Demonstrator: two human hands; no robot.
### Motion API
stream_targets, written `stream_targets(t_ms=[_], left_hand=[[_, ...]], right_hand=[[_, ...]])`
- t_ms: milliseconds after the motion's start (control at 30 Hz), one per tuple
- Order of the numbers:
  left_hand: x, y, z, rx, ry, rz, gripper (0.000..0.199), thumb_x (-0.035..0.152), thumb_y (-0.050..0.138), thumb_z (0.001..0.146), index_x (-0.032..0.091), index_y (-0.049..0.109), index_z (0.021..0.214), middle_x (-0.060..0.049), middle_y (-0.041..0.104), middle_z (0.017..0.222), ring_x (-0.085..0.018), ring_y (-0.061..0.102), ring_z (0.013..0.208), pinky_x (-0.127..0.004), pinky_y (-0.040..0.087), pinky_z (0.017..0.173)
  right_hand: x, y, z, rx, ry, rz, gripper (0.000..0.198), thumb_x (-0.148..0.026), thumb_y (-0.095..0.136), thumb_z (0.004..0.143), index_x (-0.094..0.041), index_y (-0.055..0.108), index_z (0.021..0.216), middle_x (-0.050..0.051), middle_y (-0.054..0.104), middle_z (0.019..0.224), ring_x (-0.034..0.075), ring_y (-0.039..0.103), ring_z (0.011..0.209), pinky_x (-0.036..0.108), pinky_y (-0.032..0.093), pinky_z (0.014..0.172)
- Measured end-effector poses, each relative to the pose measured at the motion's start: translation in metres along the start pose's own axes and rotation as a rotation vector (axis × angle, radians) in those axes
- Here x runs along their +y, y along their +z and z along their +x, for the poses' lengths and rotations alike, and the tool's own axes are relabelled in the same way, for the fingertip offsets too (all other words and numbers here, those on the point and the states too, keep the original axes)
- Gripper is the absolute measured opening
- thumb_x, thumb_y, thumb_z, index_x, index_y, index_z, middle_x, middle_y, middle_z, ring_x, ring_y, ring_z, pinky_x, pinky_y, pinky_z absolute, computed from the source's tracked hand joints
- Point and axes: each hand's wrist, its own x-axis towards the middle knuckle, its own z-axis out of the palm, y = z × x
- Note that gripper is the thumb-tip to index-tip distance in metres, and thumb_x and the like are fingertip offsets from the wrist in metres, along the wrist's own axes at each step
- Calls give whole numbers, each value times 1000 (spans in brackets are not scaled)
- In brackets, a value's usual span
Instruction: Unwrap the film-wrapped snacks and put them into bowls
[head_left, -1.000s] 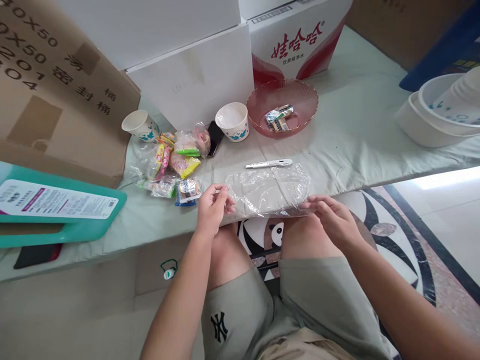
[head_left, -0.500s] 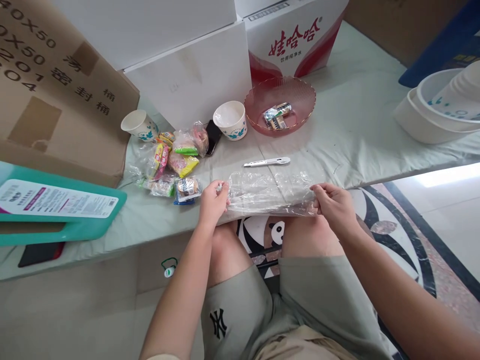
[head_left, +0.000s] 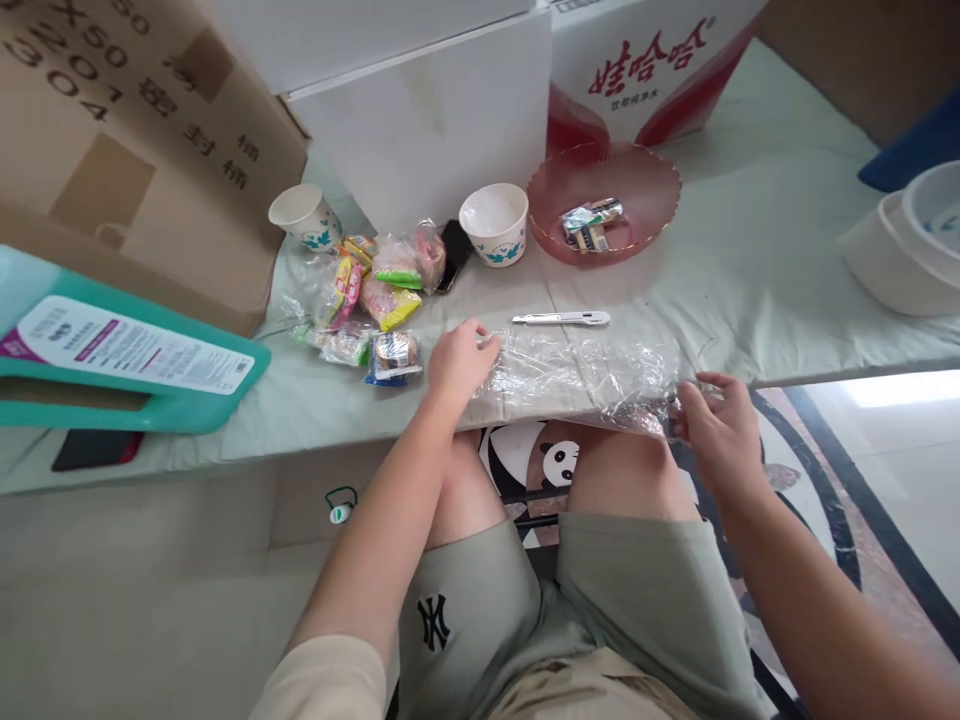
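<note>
A clear, crinkled plastic bag [head_left: 577,370] lies stretched along the table's front edge, its right end hanging a little over. My left hand [head_left: 463,362] is closed at the bag's left end, thumb and fingertips against the film. At the right end, my right hand [head_left: 720,425] pinches the film between thumb and fingers. Just behind the bag lies a white utility knife [head_left: 561,319]. Left of my left hand sit a small packaged snack [head_left: 395,355] and a heap of wrapped snacks [head_left: 386,300].
A pink bowl [head_left: 645,225] holds several wrapped pieces. Paper cups [head_left: 493,225] and a black phone [head_left: 454,258] stand or lie left of it. Cartons [head_left: 427,120] line the back. A green jug [head_left: 217,410] is at left, white tubs [head_left: 877,250] at right.
Both hands have moved apart slightly, the left one up from the table edge. The bag looks spread wider and flatter. The camera view has shifted, so the tabletop things appear further right.
</note>
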Motion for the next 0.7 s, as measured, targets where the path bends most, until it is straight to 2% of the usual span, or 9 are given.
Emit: stream_targets(t_ms=[100, 167, 200, 267, 333, 400, 467, 567, 700], left_hand=[[-3, -2, -10, 244, 102, 0, 36, 24, 75, 77, 20, 67, 112, -11, 68, 97, -31, 67, 95, -42, 52, 85], [0, -6, -24, 417, 242, 3, 37, 19, 73, 79, 18, 66, 114, -13, 65, 111, -30, 65, 104, -42, 52, 90], [5, -9, -32, 444, 335, 8, 30, 18, 69, 82, 17, 66, 112, -12, 65, 112, -28, 65, 105, -41, 52, 90], [15, -10, -48, 327, 562, 30, 16, 19, 59, 90, 16, 67, 104, -10, 67, 105, -23, 65, 100, -37, 53, 87], [23, -5, -62, 88, 733, 78, 16, 25, 59, 92, 17, 67, 102, -8, 70, 105, -23, 65, 101, -38, 53, 89], [23, 4, -72, -109, 783, 157, 30, 36, 66, 89, 18, 67, 113, -10, 69, 122, -27, 62, 117, -43, 50, 102], [16, 14, -76, -221, 765, 251, 49, 40, 69, 86, 21, 61, 131, -11, 60, 144, -31, 51, 137, -49, 42, 114], [-1, 25, -76, -258, 730, 352, 56, 29, 65, 90, 26, 52, 145, -6, 49, 158, -30, 39, 149, -52, 34, 122], [-12, 28, -76, -206, 715, 328, 48, 29, 57, 95, 26, 55, 143, -5, 54, 154, -28, 44, 147, -50, 35, 122]], right_hand=[[2, -12, -5, 141, -138, -90, 34, -40, 72, 82, -24, 54, 105, -2, 62, 75, 16, 60, 56, 29, 46, 49], [-2, -17, -14, 246, -311, -190, 26, -32, 72, 82, -23, 58, 102, 2, 64, 82, 18, 64, 68, 33, 52, 61], [-6, -16, -19, 248, -414, -245, 20, -29, 70, 83, -23, 60, 99, 4, 66, 83, 20, 66, 72, 34, 53, 66], [-14, -7, -29, 132, -633, -339, 10, -26, 66, 86, -24, 63, 95, 6, 70, 85, 22, 69, 78, 37, 56, 73], [-20, 12, -34, -79, -825, -403, 11, -24, 60, 89, -24, 65, 99, 7, 74, 94, 24, 72, 88, 39, 58, 79], [-23, 34, -35, -274, -943, -466, 21, -25, 58, 91, -24, 64, 111, 10, 74, 112, 28, 71, 107, 45, 58, 90], [-24, 53, -34, -419, -976, -593, 37, -31, 62, 90, -22, 60, 126, 13, 69, 130, 34, 62, 127, 54, 53, 102], [-22, 67, -35, -507, -943, -804, 54, -31, 65, 87, -22, 53, 139, 14, 59, 146, 39, 47, 143, 60, 45, 111], [-12, 59, -42, -440, -944, -902, 49, -21, 56, 91, -23, 54, 140, 13, 54, 152, 37, 46, 144, 56, 47, 109]])
